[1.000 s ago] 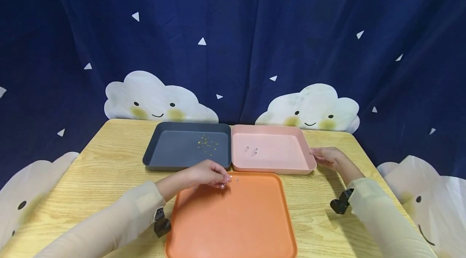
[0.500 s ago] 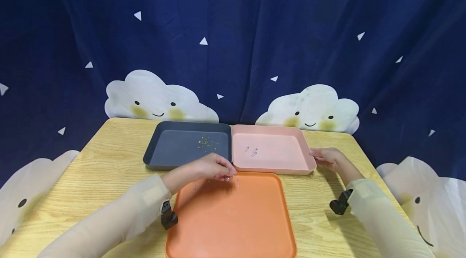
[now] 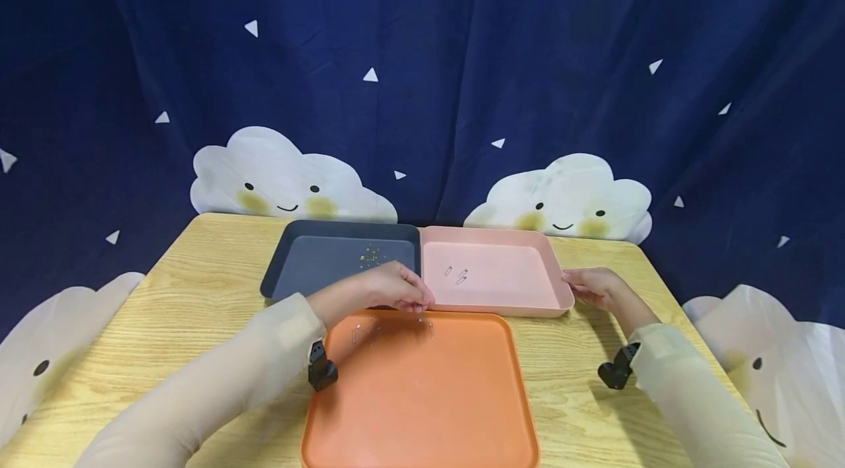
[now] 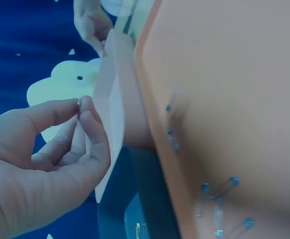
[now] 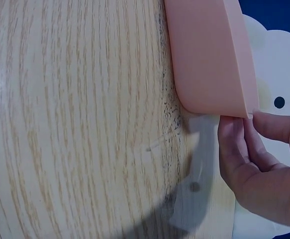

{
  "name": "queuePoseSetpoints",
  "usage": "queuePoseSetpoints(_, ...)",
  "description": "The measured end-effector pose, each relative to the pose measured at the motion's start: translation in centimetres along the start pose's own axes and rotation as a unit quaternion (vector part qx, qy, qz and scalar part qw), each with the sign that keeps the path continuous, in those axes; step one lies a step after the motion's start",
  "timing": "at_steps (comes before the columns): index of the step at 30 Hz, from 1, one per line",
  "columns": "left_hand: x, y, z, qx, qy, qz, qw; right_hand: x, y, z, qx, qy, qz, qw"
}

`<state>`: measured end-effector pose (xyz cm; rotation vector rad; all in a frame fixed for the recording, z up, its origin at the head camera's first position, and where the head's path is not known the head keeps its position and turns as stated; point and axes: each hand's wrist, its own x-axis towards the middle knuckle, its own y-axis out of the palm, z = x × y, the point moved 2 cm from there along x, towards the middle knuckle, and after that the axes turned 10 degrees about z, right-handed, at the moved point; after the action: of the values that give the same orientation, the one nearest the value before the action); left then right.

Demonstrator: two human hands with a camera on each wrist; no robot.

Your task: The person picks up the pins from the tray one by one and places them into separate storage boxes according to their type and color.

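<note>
My left hand is over the seam where the dark and pink trays meet the orange tray. In the left wrist view, thumb and fingertip pinch a small silver safety pin, mostly hidden by the fingers. Several more safety pins lie near the far edge of the orange tray. My right hand grips the near right corner of the pink tray, thumb on the rim and fingers beneath. Inside the pink tray lie a few dark-outlined pins.
The dark grey tray stands left of the pink one and holds several tiny gold-coloured pieces. All three trays sit on a wooden table. Behind it hangs a navy curtain with clouds.
My left hand has lifted from the orange tray and moved right and away from me, toward the pink tray, with the safety pin pinched. My right hand stays at the pink tray's corner.
</note>
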<state>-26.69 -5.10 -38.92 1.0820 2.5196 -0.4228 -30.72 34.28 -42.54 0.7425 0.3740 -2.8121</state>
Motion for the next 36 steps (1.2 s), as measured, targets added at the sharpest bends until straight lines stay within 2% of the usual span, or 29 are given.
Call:
queuePoseSetpoints(9, 2.5, -0.6, -2.1, 0.004, -0.020, -0.022, 0.9995, 0.2, -0.5, -0.4, -0.003, 0.004, 0.003, 1.0000)
queuePoseSetpoints(18, 4.8, -0.7, -4.1, 0.034, -0.053, -0.013, 0.9979, 0.3, -0.7, -0.2, -0.005, 0.010, -0.004, 0.9999)
queuePoseSetpoints(27, 7.2, -1.1, -5.5, 0.048, -0.082, -0.015, 0.9954, 0.2, -0.8, -0.1, 0.023, -0.004, 0.024, 0.9994)
queuePoseSetpoints(36, 8.6, -2.0, -5.9, 0.076, -0.105, -0.064, 0.9895, 0.3, -0.8, -0.2, 0.044, -0.021, 0.048, 0.9976)
